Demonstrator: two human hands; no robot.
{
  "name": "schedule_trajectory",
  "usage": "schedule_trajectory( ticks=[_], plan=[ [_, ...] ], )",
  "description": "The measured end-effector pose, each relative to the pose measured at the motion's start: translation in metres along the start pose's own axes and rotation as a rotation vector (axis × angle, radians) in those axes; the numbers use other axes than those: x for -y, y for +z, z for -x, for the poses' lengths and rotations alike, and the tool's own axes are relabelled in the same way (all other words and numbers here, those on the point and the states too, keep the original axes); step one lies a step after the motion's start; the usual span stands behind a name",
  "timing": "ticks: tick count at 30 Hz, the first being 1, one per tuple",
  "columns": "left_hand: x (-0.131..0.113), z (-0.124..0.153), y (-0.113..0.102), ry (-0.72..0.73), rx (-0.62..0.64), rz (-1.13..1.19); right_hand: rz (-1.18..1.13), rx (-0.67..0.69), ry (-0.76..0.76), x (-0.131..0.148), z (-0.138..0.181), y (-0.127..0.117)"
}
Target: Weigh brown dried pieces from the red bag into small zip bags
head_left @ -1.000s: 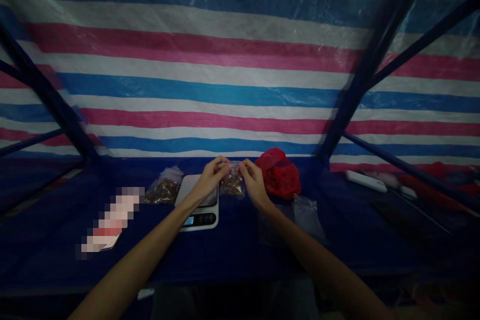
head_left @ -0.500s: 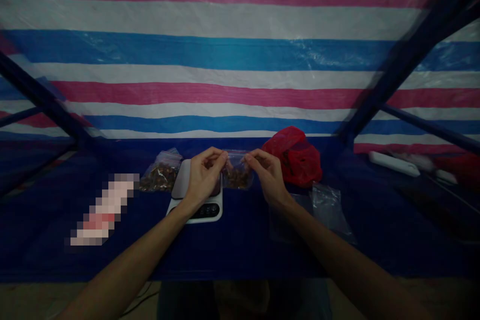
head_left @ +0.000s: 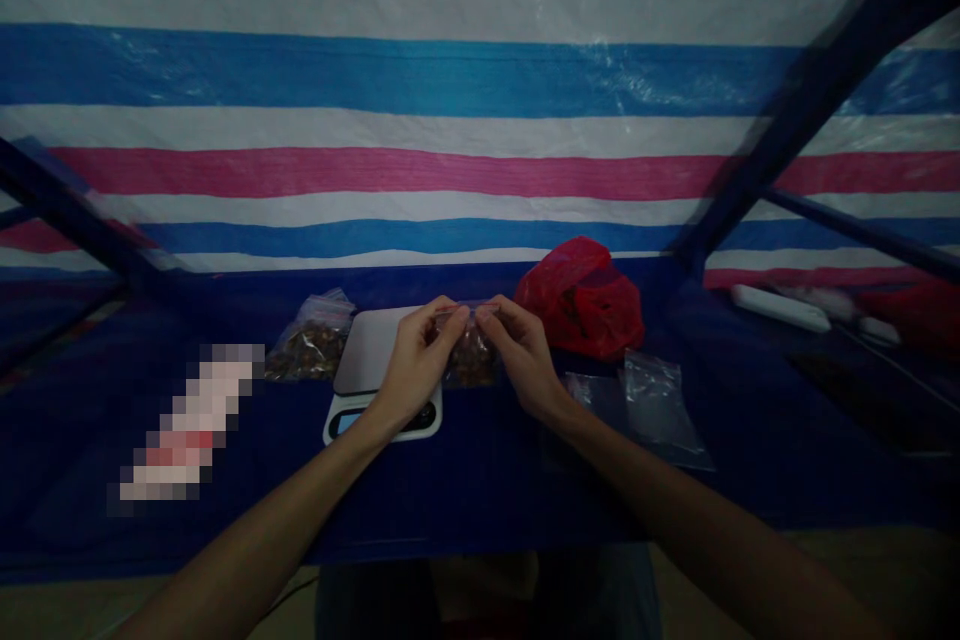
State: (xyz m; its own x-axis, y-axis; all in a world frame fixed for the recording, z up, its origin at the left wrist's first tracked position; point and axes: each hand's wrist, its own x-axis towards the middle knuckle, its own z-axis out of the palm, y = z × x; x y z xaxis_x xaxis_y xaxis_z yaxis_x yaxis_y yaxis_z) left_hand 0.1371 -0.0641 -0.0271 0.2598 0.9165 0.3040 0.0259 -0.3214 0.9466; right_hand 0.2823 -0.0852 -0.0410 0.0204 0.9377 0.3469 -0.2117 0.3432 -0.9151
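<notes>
A small clear zip bag (head_left: 472,360) with brown pieces in its lower part hangs between my hands. My left hand (head_left: 424,345) pinches its top edge near the middle. Close beside it, my right hand (head_left: 517,345) pinches the same edge, thumbs almost touching. Under my left wrist lies a white kitchen scale (head_left: 367,350), partly covered by my hand and forearm. Left of the scale are filled zip bags (head_left: 315,345) holding similar brown pieces. A red plastic bag (head_left: 581,305) sits just beyond my right hand.
Flat clear zip bags (head_left: 664,410) lie by my right forearm on the blue table surface (head_left: 480,490). A pixelated strip (head_left: 187,425) is at the left. A white elongated object (head_left: 780,308) lies far right. Blue frame bars (head_left: 795,140) slant at both sides before a striped sheet (head_left: 450,80).
My hands have come closer together along the top of the zip bag, the thumbs now nearly meeting. The camera view has shifted slightly.
</notes>
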Motion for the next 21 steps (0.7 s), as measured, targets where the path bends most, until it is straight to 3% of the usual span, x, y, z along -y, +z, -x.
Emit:
schedule_trajectory(
  ticks=[9,13,18,21],
  plan=[
    [-0.0004,-0.0015,-0.0022,-0.004,-0.035,0.088,-0.004,0.046,0.011,-0.0003,-0.0022,-0.0042],
    [0.0006,0.0008,-0.002,0.002,-0.013,0.073,0.031,0.073,0.016,0.0005,-0.0026,-0.0042],
    [-0.0009,0.003,-0.0002,0.021,0.005,0.028,0.065,0.014,-0.002,0.0046,-0.002,-0.0039],
    [-0.0027,0.0035,0.001,0.022,0.042,0.014,0.025,0.06,0.027,0.0062,-0.0004,-0.0027]
  ],
)
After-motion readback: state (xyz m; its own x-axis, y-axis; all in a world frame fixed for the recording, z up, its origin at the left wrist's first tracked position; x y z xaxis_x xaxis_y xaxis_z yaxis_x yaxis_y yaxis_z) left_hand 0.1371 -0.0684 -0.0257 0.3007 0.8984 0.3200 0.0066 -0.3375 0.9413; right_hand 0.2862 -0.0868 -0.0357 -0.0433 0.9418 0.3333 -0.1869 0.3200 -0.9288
